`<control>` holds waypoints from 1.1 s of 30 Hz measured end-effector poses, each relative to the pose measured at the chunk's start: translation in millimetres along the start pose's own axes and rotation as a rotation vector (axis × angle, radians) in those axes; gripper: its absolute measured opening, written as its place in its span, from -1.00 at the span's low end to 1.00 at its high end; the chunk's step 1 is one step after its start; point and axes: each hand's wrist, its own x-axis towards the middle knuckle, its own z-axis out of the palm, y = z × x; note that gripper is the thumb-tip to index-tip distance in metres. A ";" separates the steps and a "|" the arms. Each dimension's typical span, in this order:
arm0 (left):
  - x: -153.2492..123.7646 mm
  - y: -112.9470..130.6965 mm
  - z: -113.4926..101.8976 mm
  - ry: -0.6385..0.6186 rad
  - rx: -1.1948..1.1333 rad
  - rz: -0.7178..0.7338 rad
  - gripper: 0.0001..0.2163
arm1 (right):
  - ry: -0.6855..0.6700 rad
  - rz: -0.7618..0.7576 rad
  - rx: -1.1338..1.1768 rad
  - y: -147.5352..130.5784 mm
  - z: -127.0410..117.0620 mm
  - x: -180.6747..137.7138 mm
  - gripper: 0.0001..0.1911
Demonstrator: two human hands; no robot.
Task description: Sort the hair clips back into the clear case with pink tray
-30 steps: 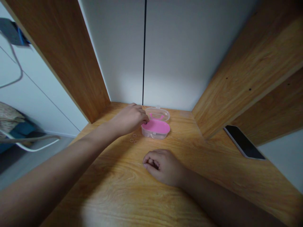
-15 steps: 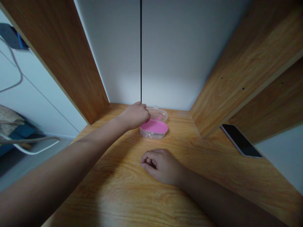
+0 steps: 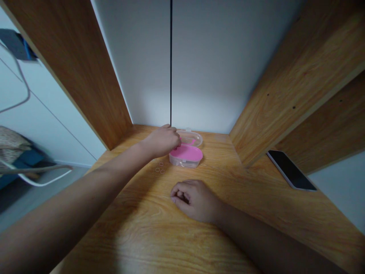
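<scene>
A small clear plastic box (image 3: 186, 155) with a pink inside stands open near the back of the wooden desk (image 3: 159, 228), its clear lid (image 3: 191, 137) folded back. My left hand (image 3: 161, 140) reaches over the box's left edge with its fingers curled in a pinch; what they hold is hidden. A few tiny clear rings (image 3: 160, 168) lie on the desk just left of the box. My right hand (image 3: 195, 199) rests on the desk nearer to me, fingers curled in a loose fist with nothing visible in it.
A dark phone (image 3: 291, 169) lies on the desk at the right. Wooden side panels (image 3: 85, 76) close in the desk on the left and right, with a white wall behind. A chair (image 3: 34, 171) stands on the floor at the left.
My left hand has lifted slightly and shifted from the box's front left corner toward its back left edge. The right hand has stayed still.
</scene>
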 end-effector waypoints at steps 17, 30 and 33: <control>-94.3 -7.5 48.7 0.260 -0.339 -0.399 -0.79 | -0.008 0.016 -0.006 -1.4 -1.5 -0.3 -0.88; -120.3 11.6 84.7 0.203 -0.491 -0.538 -0.73 | -0.016 0.026 0.002 -4.3 -1.4 2.5 -0.89; -122.0 11.8 85.5 0.196 -0.508 -0.534 -0.75 | -0.013 0.014 -0.001 -4.8 -2.1 2.9 -0.90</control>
